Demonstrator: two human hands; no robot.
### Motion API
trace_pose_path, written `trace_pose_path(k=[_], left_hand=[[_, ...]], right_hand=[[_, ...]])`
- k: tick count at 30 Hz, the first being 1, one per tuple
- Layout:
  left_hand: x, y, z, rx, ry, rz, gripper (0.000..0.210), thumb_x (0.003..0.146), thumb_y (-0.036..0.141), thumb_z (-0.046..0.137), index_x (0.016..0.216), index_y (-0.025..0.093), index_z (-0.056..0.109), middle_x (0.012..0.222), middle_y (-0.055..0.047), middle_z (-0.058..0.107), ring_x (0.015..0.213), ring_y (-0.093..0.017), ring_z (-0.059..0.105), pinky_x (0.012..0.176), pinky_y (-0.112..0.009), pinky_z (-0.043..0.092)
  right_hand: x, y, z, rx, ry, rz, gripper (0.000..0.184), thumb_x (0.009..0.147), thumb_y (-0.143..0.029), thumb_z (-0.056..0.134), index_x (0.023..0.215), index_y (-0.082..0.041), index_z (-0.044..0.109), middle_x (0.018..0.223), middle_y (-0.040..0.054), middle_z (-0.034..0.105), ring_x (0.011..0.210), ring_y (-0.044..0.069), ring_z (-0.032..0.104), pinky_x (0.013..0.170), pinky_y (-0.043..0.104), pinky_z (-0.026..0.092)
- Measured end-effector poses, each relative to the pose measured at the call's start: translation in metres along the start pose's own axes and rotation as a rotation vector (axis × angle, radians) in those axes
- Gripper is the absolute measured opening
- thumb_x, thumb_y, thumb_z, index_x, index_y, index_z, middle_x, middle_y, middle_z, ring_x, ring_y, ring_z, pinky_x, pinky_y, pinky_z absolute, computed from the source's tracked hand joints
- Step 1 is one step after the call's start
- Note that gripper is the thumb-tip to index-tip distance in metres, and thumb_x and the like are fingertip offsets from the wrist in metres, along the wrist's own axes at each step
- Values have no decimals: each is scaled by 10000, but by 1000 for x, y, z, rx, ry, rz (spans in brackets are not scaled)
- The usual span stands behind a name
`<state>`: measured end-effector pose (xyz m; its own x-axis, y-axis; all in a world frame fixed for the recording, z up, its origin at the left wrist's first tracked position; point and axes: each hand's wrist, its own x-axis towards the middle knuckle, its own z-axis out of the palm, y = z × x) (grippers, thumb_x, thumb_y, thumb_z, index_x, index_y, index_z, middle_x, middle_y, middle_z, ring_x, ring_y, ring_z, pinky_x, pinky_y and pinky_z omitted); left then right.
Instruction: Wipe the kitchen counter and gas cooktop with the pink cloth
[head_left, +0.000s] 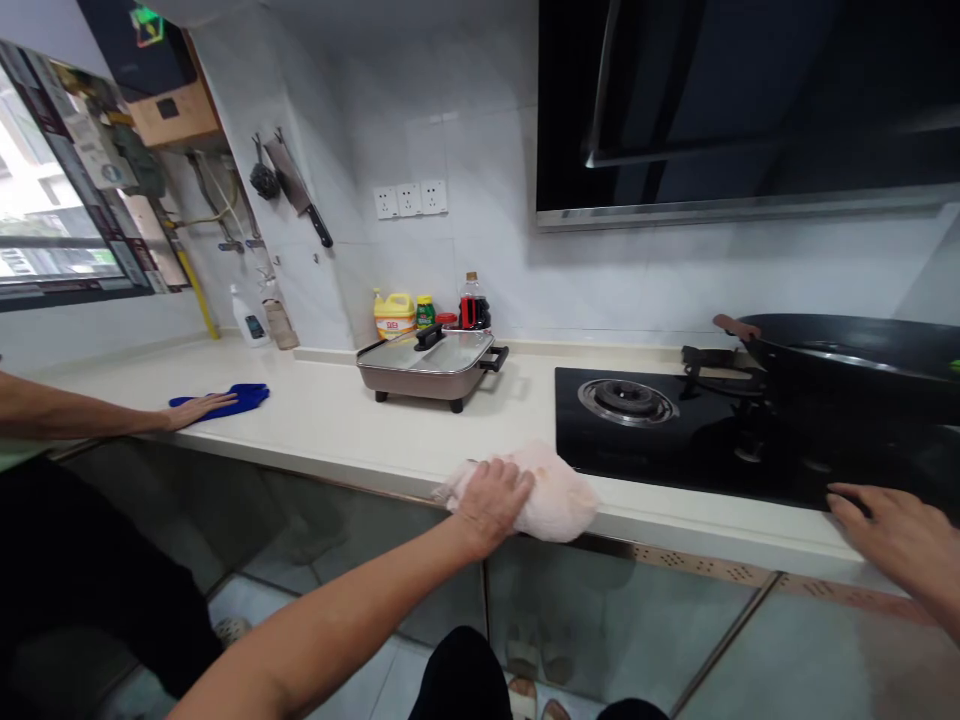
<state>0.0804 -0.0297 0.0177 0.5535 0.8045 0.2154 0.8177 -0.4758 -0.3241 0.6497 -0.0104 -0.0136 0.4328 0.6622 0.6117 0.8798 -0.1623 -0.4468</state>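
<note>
My left hand [493, 503] is closed over a pale pink cloth [559, 495] at the front edge of the white countertop [315, 425]. Part of the cloth hangs over that edge, just left of the black gas stove [637, 445]. On the right, my right hand [900, 540] rests with its fingers stretched out at the front edge of the stove, holding nothing that I can see. Behind the pink cloth stands an electric pan [424, 380] with a glass lid, on short black feet.
At the left, another person's hand [199, 408] presses on a blue cloth [244, 398]. A large black wok [847, 350] covers the stove's right side. Bottles [395, 318] stand by the wall, a cleaver [289, 178] hangs on it, and a range hood [735, 110] juts out above.
</note>
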Motion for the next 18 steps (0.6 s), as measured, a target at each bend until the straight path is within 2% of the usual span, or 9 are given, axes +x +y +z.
trace_pose_path(k=[3,6,8,10,12,14,18], left_hand=[[37,63,-10,-31,107,83,633,900,351,703,1461,174,471,1264,-169,610,1159,-325,563,973,-497,454],[68,113,-18,-72,187,141,407,985,258,553,1381,162,544,1198,-148,628,1119,-292,582,982,-489,452],[86,139,-19,-105,221,161,351,1017,215,461,1341,152,582,1165,-142,644,1095,-281,597,965,-479,459],[99,155,-19,-133,241,161,351,1022,189,422,1307,144,622,1161,-152,660,1097,-288,607,950,-477,464],[105,159,-18,-151,254,167,350,1008,198,451,1292,147,648,1192,-168,669,1127,-306,610,973,-490,458],[101,149,-16,-174,274,233,371,980,254,534,1319,149,641,1249,-181,665,1166,-319,602,1017,-493,451],[71,94,-15,-263,329,455,627,881,423,716,1430,169,549,1378,-152,626,1228,-266,582,1060,-380,479]], right_hand=[[-14,-33,-9,96,21,-54,420,752,-608,536,727,-250,755,913,238,731,766,318,619,728,530,437],[-57,-104,-20,336,45,-299,438,900,-586,473,1004,-241,723,1093,149,727,1093,324,634,973,534,475],[-93,-158,-19,481,-33,-406,403,986,-526,457,1178,-242,669,1256,124,666,1206,273,600,1055,489,467],[-126,-201,-11,561,-122,-501,386,1030,-487,431,1274,-250,614,1316,113,633,1227,243,589,1073,456,472],[-147,-224,2,494,-205,-580,437,1035,-515,446,1371,-260,562,1375,112,608,1273,257,562,1093,476,459],[-156,-226,15,389,-218,-616,532,1028,-572,449,1456,-260,501,1427,127,579,1313,287,535,1109,520,437],[-156,-213,25,258,-222,-701,704,997,-625,496,1568,-233,366,1479,154,539,1359,309,491,1149,545,388]])
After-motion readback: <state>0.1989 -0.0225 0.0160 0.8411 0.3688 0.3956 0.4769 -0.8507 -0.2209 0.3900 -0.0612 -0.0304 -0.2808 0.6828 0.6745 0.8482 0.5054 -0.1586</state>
